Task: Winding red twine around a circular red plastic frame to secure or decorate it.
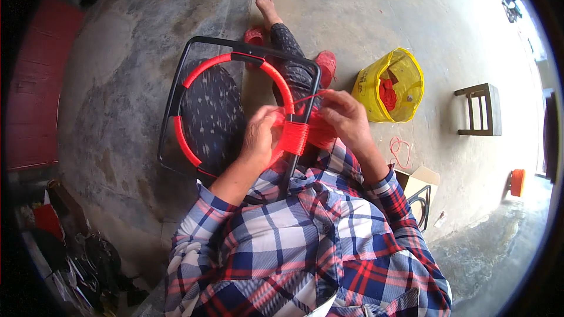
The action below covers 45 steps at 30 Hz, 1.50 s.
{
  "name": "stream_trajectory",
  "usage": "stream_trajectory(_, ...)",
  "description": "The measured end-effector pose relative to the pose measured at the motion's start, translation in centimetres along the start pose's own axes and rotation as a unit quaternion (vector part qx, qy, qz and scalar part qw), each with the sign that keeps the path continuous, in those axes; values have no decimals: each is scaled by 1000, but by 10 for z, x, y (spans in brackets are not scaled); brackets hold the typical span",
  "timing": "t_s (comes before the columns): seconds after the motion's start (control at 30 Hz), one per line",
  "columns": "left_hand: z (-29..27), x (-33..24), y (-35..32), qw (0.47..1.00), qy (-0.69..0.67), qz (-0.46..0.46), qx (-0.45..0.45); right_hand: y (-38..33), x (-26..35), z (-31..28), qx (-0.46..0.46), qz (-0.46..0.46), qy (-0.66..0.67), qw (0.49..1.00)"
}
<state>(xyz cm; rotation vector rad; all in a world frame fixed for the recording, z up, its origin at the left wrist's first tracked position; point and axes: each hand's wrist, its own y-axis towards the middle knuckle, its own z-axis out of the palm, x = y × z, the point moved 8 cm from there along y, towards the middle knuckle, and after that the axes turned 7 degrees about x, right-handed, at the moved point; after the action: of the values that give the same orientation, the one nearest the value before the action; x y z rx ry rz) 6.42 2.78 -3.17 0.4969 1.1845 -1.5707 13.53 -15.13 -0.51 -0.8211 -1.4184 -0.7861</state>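
A black metal frame [171, 89] with rounded corners rests across my lap, holding an inner ring [281, 85] wrapped in red cord over several stretches. At the ring's right side, a wide band of red cord [294, 138] is wound round both the ring and the frame bar. My left hand [258, 136] is closed on red cord beside this band, its fingertips partly hidden. On the other side of the bar, my right hand [348, 118] pinches a strand of red cord [311, 96] that runs taut to the ring. More loose cord hangs below that hand.
A yellow bucket [369, 91] with red material inside stands ahead to the right. Beyond it is a small stool [486, 110]. A loop of cord [400, 149], an open cardboard box [424, 177] and an orange-red object [517, 182] lie on the floor. Clutter fills the lower left.
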Motion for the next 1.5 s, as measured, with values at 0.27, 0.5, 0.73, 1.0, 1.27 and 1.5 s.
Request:
stream_trajectory(0.27, 68, -71, -54, 775, 466, 421, 73, 7, 56, 52, 47, -142, -253, 956)
stream_trajectory(0.5, -2, -44, -17, 960, 169, 219, -35, -15, 29, -4, -16, -8, 276, 961)
stream_trajectory(0.73, 5, 3, 6, 998, -27, -60, 17, -47, 15, -145, -234, -123, 492, 830)
stream_trajectory(1.0, 31, 7, 0, 965, -106, -142, 192, -41, -23, 2, 120, 215, 177, 953)
stream_trajectory(1.27, 24, 4, -2, 983, -47, -125, 128, -25, -27, 11, 106, 250, 153, 950)
stream_trajectory(1.5, 28, 1, -1, 983, -38, -93, 156, -28, -10, 26, 125, 251, 121, 952)
